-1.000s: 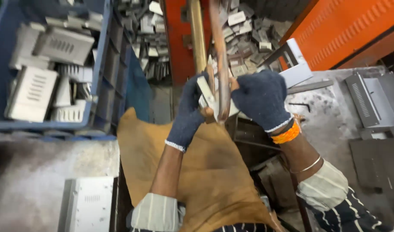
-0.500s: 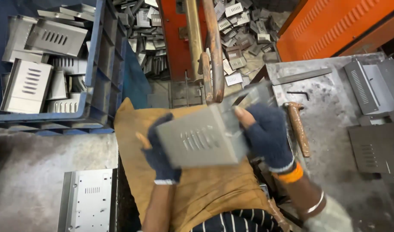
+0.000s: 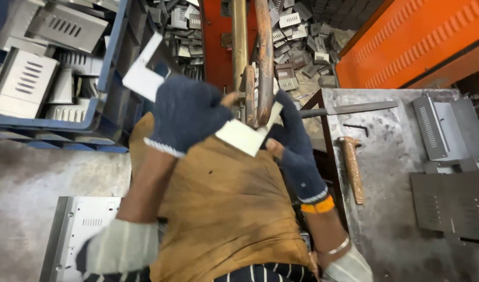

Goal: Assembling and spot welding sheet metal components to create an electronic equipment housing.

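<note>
Crate: upper left of the frame I see a blue crate [image 3: 106,78] holding grey louvred metal covers [image 3: 20,83].

Floor panel: lower left, a flat pale panel [image 3: 80,235] lies on the concrete, partly under my left sleeve.

Left hand: my left hand [image 3: 184,112], in a dark blue glove, sits left of centre — curled shut. A pale bent plate [image 3: 142,75] shows just above and left of it; it looks pinched at the glove's edge, but I cannot tell for sure through the blur.

Bracket: the small white bracket [image 3: 244,136] is at centre, between both hands, touching the foot of the two upright rods [image 3: 250,47]. Its long edge runs from lower left to upper right, one flap turned up beside the rods.

Right hand: my right hand [image 3: 291,141], gloved too, is just right of the bracket, fingers closed on its right edge — the nearer hand, since the left only meets the bracket's left corner.

Apron: a brown apron [image 3: 223,209] fills the lower middle.

Table: to the right, a grey steel table [image 3: 385,209] carries a file [image 3: 349,109], a wooden-handled hammer [image 3: 351,169], and dark slotted sheets [image 3: 453,203] at the far right.

Machine: an orange casing [image 3: 422,36] crosses the upper right.
</note>
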